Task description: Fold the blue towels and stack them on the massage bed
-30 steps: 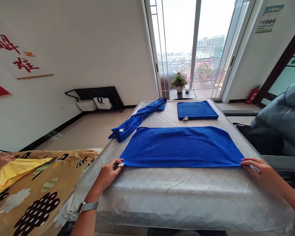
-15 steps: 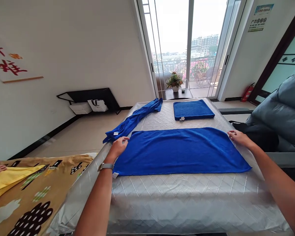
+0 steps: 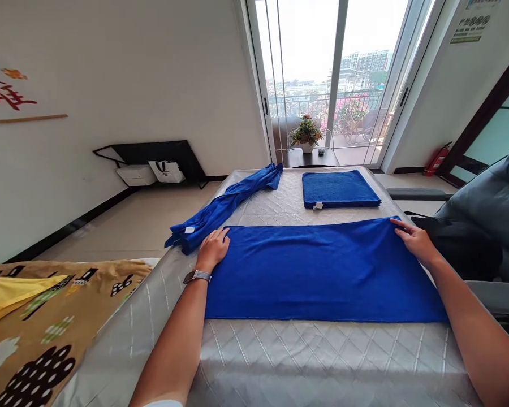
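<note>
Blue cloth (image 3: pixel 314 271) lies spread across lower centre. Left hand (image 3: pixel 214 247), open and flat, touches its far-left corner; right hand (image 3: pixel 414 240), partly open, touches far-right, pinch undetermined. Apparent step: edge positioning; creases call for even tension.

From here I see the towel (image 3: pixel 322 271) as soft blue cloth, matt, with shallow creases. The stack (image 3: pixel 339 189) reads as cloth too, its top finely rough and fuzzy. My bed cover (image 3: pixel 322 345) looks silvery, with a satiny sheen and quilted diamond lines. The blanket (image 3: pixel 89 299) seems plush and matt; the yellow cloth (image 3: pixel 21 291) on it looks smoother. I get a glossy finish on the red extinguisher (image 3: pixel 437 160), and clear, smooth glass in the door (image 3: pixel 301 51).
</note>
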A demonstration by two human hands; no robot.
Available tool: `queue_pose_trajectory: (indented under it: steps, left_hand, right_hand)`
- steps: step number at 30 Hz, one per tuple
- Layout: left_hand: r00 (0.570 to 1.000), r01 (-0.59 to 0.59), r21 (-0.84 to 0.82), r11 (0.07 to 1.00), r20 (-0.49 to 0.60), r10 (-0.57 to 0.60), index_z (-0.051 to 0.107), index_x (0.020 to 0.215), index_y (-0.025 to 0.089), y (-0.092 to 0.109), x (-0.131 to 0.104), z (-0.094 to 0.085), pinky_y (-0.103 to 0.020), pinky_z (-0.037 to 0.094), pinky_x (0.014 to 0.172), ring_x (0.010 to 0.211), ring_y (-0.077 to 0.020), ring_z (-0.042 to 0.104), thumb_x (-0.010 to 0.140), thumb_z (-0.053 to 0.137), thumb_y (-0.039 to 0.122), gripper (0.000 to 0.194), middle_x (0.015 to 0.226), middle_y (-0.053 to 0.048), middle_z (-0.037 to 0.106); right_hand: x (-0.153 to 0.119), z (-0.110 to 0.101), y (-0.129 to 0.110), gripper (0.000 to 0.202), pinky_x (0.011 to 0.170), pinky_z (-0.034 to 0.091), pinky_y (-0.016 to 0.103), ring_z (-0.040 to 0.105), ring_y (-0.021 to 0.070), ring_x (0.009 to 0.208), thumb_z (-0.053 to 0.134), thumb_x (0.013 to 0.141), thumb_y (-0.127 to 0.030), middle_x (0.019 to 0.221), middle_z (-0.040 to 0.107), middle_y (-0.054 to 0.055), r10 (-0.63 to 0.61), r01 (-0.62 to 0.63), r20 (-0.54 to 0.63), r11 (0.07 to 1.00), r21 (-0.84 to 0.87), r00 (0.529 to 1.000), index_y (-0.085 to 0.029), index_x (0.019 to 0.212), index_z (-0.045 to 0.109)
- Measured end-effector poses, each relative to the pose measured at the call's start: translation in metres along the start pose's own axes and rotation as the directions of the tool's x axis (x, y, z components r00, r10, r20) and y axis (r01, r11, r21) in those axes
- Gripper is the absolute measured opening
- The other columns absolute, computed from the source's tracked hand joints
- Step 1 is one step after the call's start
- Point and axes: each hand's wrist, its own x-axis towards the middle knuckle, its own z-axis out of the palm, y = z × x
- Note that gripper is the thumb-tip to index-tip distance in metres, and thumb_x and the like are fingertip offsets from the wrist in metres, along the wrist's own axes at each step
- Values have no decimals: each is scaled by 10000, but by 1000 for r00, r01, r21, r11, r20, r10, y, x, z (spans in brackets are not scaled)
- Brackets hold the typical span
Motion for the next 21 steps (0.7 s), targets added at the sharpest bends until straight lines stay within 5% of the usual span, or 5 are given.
queue_pose_trajectory:
  steps: [5, 12, 21]
  left_hand:
    - [997, -35, -30, 999, -63, 33, 581, 1458, 139, 6, 4, -1, -408, 320, 1239, 1468, -258, 438, 1036, 328, 331, 528, 1555, -108, 519]
    - [993, -25, -63, 998, 115, 33, 452, 1565, 185, 6, 10, 9, -407, 233, 1274, 1536, -251, 329, 1059, 337, 447, 581, 1643, -99, 385]
    - [985, 52, -28, 998, 165, -46, 339, 1620, 202, 3, 16, 16, -462, 175, 1282, 1575, -263, 218, 1052, 277, 524, 655, 1686, -79, 284]
  right_hand:
    - [5, 10, 7, 511, 1013, 522, 419, 680, 295, 1140, 511, 849, -375, 1287, 717, 114, 81, -72, 32, 971, -227, 996, -191, 1267, 740]
    - [7, 14, 20, 526, 964, 542, 425, 706, 259, 931, 489, 849, -359, 1274, 719, 115, -25, 36, 33, 927, -374, 999, -178, 1286, 718]
    - [-5, 15, 18, 525, 1130, 434, 505, 569, 330, 1294, 363, 973, -340, 1412, 627, 143, -110, 111, 38, 798, -593, 993, -158, 1356, 672]
